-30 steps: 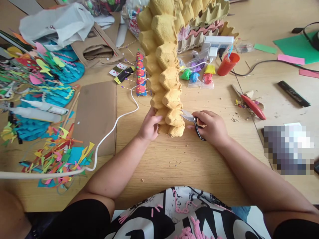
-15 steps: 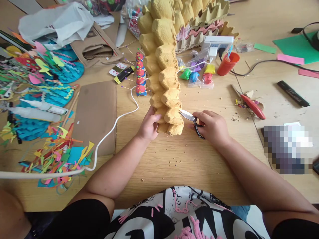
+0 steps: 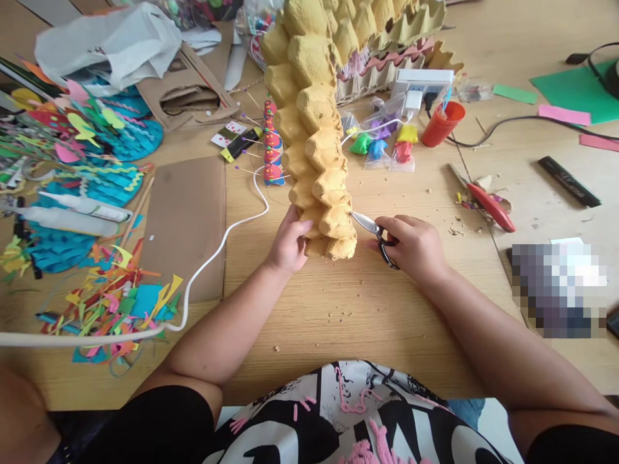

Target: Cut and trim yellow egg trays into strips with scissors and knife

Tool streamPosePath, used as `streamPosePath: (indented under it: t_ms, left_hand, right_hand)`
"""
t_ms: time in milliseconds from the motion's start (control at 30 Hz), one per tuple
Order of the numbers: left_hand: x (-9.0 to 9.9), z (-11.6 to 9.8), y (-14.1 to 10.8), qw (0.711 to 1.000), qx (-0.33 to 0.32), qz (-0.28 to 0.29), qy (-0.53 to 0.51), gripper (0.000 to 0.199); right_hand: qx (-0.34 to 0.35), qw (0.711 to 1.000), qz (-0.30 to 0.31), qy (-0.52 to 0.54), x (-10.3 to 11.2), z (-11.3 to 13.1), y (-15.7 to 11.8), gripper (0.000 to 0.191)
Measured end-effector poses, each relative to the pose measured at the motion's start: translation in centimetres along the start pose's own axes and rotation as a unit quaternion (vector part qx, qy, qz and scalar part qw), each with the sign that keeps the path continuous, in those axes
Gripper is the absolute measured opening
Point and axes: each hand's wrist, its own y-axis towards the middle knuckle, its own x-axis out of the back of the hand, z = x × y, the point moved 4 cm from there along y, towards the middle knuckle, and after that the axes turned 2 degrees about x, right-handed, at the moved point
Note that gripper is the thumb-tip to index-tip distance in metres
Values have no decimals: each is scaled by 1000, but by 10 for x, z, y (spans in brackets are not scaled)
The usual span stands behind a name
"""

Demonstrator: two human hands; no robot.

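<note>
A long strip of yellow egg carton [image 3: 319,148], bumpy side up, stretches away from me over the table. My left hand [image 3: 289,243] grips its near left edge, thumb on top and the other fingers hidden beneath. In my right hand [image 3: 411,248] is a pair of scissors [image 3: 370,225] with black handles. The blade tips touch the strip's right edge near its close end, and the blades look nearly closed. Just left of the strip stands a red and blue caterpillar-like figure [image 3: 273,151] stuck with pins.
Coloured paper scraps [image 3: 116,303] and a cardboard sheet [image 3: 184,225] lie left; a white cable [image 3: 207,264] crosses there. Behind are more egg trays [image 3: 401,38], a power strip [image 3: 425,80] and clay packets [image 3: 377,147]. A red cup [image 3: 442,122] and red-handled cutter [image 3: 491,206] are right.
The far part of the egg carton strip has swung slightly left. The scissors have shifted a little, their tips still at the strip's right edge. Both hands stay nearly in place.
</note>
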Motion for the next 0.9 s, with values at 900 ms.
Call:
streamPosePath:
  t_ms: [900]
  left_hand:
    - [-1, 4, -1, 998, -37, -3, 48, 47]
  right_hand:
    - [-128, 970, -56, 201, -6, -10, -2, 46]
